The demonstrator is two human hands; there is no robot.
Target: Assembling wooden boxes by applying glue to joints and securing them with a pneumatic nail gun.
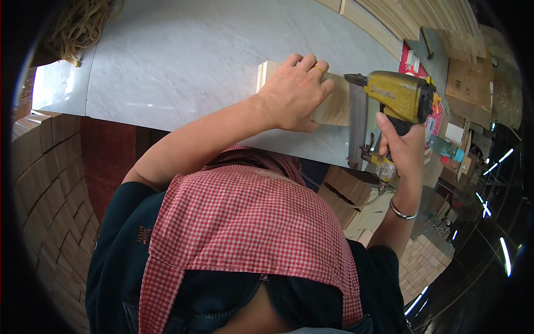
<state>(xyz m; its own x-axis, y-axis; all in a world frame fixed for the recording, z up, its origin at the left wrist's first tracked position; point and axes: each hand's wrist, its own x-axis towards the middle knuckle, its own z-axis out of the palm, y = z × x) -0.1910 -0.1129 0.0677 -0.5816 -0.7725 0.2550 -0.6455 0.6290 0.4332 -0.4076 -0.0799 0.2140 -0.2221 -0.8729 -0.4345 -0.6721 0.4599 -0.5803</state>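
Note:
A pale wooden workpiece [336,104], flat on top with layered edges at its left end, lies on the marbled grey tabletop [183,61]. My left hand [297,92] is closed over it, fingers across the far side and thumb towards the near side, with a ring on one finger. A yellow and black pneumatic nail gun [394,96] is gripped by my right hand [405,146] around its handle. The gun's nose points left, over the right end of the workpiece, and its long grey magazine runs towards me. Whether the nose touches the wood I cannot tell.
Tan rubber bands [75,33] hang at the far left. Wooden blocks are stacked at the left [53,161] and lower right [423,259]. Long wooden strips [389,19] lie at the far right, near a cardboard box [468,86]. An air hose [361,205] trails below the gun.

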